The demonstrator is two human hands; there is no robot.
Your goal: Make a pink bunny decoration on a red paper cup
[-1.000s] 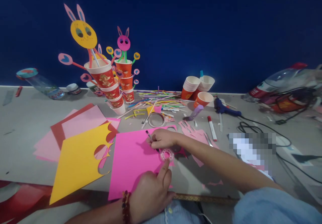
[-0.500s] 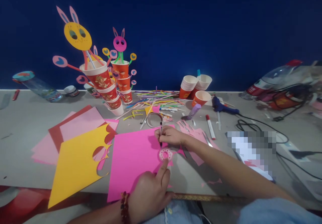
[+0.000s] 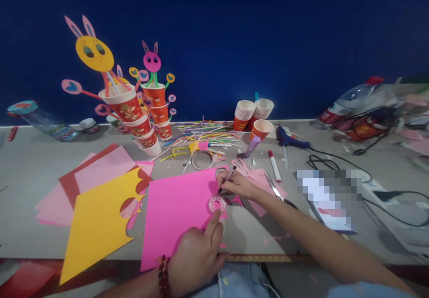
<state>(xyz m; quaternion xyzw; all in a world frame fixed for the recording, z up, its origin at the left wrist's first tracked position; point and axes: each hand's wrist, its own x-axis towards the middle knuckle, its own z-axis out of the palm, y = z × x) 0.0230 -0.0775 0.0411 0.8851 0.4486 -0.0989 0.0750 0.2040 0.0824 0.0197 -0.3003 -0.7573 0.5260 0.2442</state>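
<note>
A small pale ring with a row of holes (image 3: 217, 205) lies flat near the right edge of a bright pink paper sheet (image 3: 177, 217). From the near side, my left hand (image 3: 197, 253) presses the ring down with its stretched index fingertip; its other fingers are bent and hold nothing. Pinched in my right hand (image 3: 237, 184) is a dark pen (image 3: 231, 174), leaning to the right, its point close to the ring's upper edge. Whether the point touches the paper, I cannot tell. A yellow sheet with round cut-outs (image 3: 97, 222) is left of the pink one.
Scissors (image 3: 275, 186) and pink scraps (image 3: 258, 173) lie right of my right hand. Behind are a tape roll (image 3: 202, 160), drinking straws (image 3: 204, 132), paper cups (image 3: 261, 129) and a glue gun (image 3: 290, 139). Rabbit-headed cup figures (image 3: 122, 110) stand at the back left.
The pen has gone from nearly upright to a rightward slant, and my right hand has turned with it. My left finger stays on the ring. The whole view has shifted slightly.
</note>
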